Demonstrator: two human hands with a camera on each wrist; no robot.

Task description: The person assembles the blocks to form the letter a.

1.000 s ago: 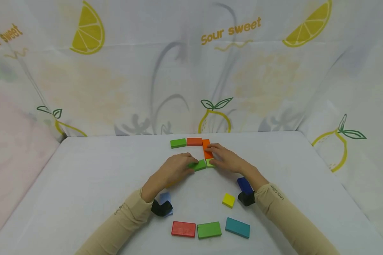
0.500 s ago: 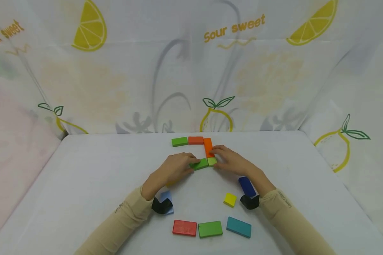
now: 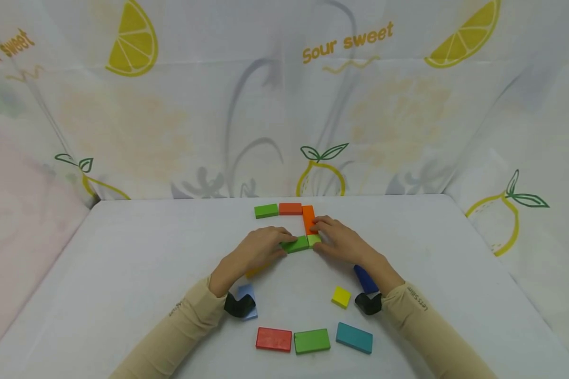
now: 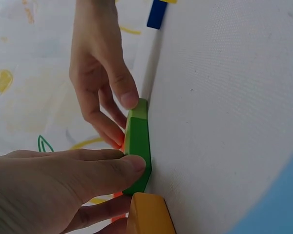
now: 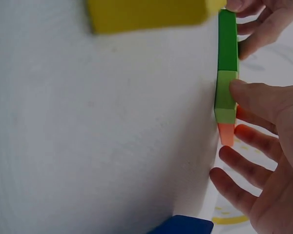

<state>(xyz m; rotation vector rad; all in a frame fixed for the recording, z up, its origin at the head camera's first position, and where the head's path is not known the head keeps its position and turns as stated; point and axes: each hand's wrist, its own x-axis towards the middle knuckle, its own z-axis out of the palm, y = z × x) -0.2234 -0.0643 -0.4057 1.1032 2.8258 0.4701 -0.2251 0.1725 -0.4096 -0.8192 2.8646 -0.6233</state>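
Observation:
My left hand pinches a green block, thumb on its near side and fingers behind, as the left wrist view shows. Right up against that block's right end is a small light green block. My right hand has its thumb on the light green block's near side, with the index finger behind it. An upright-lying orange block runs away from the light green one; fingertips of my right hand overlap it. A yellow-orange block lies below my left hand, partly hidden in the head view.
A red-orange block and another green block continue the line at the back. Nearer lie a light blue block, a yellow one, a dark blue one, and red, green and teal blocks in front.
My right hand eases slightly off to the right, then comes back left, its thumb again over the light green block. The left hand stays on the green block; the blocks keep their layout.

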